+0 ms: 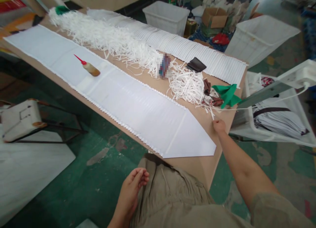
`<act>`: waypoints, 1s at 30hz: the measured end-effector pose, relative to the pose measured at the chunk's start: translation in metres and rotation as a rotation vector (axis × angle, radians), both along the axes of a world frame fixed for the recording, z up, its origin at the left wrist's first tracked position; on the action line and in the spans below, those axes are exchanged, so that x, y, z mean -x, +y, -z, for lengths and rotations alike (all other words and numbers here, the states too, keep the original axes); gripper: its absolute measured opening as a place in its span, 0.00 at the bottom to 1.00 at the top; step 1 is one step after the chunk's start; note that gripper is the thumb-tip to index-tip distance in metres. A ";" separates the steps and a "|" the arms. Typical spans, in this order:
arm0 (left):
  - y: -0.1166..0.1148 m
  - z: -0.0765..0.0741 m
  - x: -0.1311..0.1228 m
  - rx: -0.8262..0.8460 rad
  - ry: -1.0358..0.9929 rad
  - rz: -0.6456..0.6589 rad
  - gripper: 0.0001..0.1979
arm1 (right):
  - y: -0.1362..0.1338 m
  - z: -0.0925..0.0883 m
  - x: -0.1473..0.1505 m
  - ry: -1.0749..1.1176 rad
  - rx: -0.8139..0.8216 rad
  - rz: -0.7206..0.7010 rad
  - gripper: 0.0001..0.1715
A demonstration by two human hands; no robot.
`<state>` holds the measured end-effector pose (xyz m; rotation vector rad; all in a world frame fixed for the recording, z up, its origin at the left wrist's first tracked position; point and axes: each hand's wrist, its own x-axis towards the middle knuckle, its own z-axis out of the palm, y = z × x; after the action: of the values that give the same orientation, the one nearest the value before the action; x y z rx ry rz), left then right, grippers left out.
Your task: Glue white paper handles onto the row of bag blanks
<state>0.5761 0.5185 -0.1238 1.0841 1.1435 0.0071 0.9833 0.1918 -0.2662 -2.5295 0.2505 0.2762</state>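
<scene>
Green floor, worn in patches, surrounds a long brown worktop that stretches from lower right to upper left. Along its near side lies a flat band of white sheets, overlapped in fine steps and ending in an angled tip at the right. Toward the left of the band, a squeeze bottle with a red nozzle rests on its side.

Behind the band spreads a tangled heap of white strips, with a smaller heap nearer the right end. Next to this smaller heap are a black piece, some brown cloth and a green cloth. Along the far edge runs a 2nd row of white sheets.

2 bare hands are visible. At the worktop's right end, the right hand has its grip closed on the end of 1 white strip, which leads toward the smaller heap. Low by the person's trousers, apart from the worktop, the left hand has curled fingers near the thumb; whether that grip is fully closed cannot be told.
</scene>
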 end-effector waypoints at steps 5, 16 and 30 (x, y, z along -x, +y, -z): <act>-0.007 0.008 -0.025 -0.056 -0.065 0.206 0.21 | -0.022 -0.011 0.055 0.047 -0.215 0.076 0.15; -0.130 0.000 -0.129 -0.235 -0.683 0.921 0.16 | -0.032 -0.128 0.200 0.175 -0.286 -0.581 0.12; -0.059 0.069 -0.054 -0.067 -0.123 0.434 0.18 | 0.022 -0.135 0.063 0.272 -0.231 -0.869 0.28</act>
<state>0.6299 0.4591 -0.1929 1.3548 0.7858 -0.2263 0.9199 0.2143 -0.1314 -2.2179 -0.7587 0.9191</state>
